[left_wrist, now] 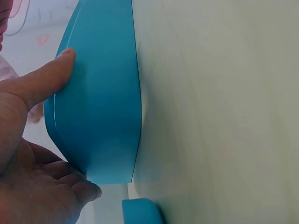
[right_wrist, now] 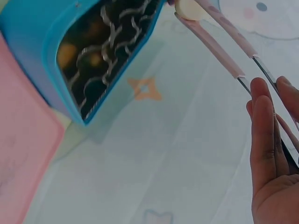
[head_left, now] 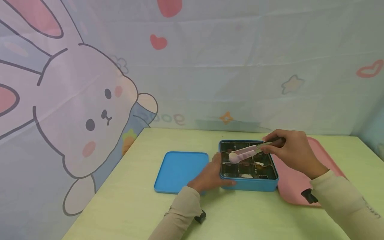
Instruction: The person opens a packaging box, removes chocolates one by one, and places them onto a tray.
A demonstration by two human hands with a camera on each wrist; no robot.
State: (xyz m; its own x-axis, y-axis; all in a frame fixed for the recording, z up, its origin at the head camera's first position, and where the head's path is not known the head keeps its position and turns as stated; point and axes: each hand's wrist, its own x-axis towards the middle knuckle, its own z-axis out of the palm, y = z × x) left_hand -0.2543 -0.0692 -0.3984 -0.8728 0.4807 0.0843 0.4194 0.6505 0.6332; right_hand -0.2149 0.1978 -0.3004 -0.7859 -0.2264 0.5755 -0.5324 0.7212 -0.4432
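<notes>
A blue box [head_left: 255, 185] stands on the table, with a dark divided insert [head_left: 244, 170] whose compartments hold small pieces too dim to name. My left hand [head_left: 210, 176] grips the box's near left corner; in the left wrist view the thumb lies on one wall and the fingers bend around the corner. With thumb and fingers, my right hand [head_left: 292, 151] pinches a pair of tongs [head_left: 247, 153] that have pale pink tips. Between those tips is a round, cream-coloured piece [right_wrist: 188, 9], held above the left part of the box.
Left of the box lies a flat blue lid [head_left: 181, 170]. A pink tray [head_left: 295, 185] is on the right, partly beneath the right hand and forearm. The pale yellow table [head_left: 129, 206] ends at a printed cloth backdrop [head_left: 240, 66] behind.
</notes>
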